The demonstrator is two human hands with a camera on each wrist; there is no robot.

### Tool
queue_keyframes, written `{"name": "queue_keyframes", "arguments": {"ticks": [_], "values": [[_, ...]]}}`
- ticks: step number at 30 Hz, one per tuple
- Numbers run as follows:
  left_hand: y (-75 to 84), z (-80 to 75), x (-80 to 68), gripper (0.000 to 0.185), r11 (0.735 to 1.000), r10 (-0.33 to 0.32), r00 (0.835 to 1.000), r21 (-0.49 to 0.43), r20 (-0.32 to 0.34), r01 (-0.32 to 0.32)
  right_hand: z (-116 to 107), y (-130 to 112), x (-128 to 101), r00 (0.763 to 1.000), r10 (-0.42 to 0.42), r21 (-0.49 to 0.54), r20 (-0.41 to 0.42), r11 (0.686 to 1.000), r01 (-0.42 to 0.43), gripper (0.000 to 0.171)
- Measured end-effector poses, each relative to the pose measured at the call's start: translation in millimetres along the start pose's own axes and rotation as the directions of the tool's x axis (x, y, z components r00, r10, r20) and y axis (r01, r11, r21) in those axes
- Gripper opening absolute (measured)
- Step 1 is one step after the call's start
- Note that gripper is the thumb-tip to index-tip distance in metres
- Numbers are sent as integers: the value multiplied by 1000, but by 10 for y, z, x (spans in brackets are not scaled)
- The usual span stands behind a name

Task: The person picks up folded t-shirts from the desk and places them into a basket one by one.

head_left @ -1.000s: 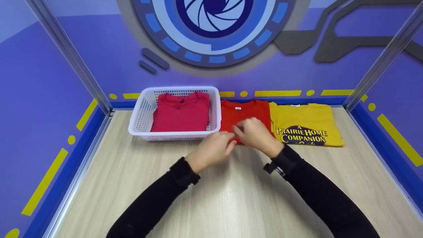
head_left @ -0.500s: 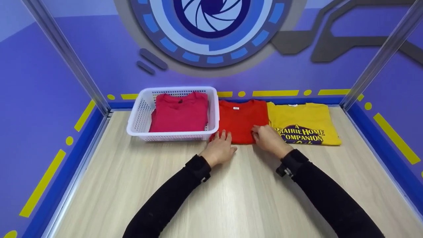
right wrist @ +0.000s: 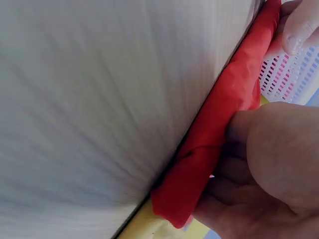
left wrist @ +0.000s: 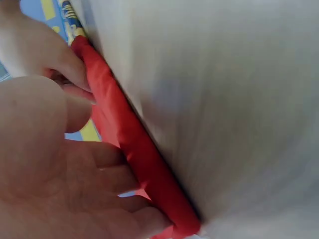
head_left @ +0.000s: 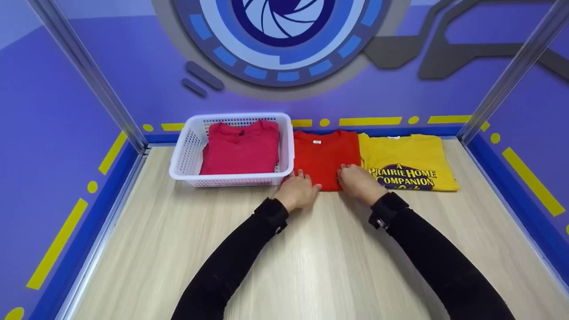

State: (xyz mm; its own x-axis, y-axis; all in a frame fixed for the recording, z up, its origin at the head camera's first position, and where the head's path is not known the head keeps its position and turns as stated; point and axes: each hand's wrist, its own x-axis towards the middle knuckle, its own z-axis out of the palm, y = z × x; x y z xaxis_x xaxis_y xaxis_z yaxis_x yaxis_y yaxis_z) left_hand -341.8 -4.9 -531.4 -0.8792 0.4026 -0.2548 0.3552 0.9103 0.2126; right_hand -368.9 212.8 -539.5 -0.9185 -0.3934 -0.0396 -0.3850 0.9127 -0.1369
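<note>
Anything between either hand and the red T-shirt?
Nothing visible: the left hand and right hand both touch the red T-shirt along its near edge. The white basket stands to its left, the yellow T-shirt to its right.

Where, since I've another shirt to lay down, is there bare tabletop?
Bare tabletop lies in front of the red shirt, between the left sleeve and right sleeve; also outside each sleeve, in front of the basket and yellow shirt. The back row is crowded: those three sit side by side, with the left hand and right hand touching the red shirt.
</note>
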Motion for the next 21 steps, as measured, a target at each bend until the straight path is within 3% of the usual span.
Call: {"name": "queue_keyframes", "arguments": {"ticks": [10,15,21], "values": [[39,30,-88,74,995,75,997,58,23,-76,-1,-120,-49,998,-58,24,18,998,58,22],[66,83,-135,74,989,106,994,101,16,-108,45,-192,-127,994,-112,20,-5,993,112,23],[70,115,-302,74,978,174,984,111,30,-176,85,-253,-334,978,-195,2,-69,981,196,22]]}}
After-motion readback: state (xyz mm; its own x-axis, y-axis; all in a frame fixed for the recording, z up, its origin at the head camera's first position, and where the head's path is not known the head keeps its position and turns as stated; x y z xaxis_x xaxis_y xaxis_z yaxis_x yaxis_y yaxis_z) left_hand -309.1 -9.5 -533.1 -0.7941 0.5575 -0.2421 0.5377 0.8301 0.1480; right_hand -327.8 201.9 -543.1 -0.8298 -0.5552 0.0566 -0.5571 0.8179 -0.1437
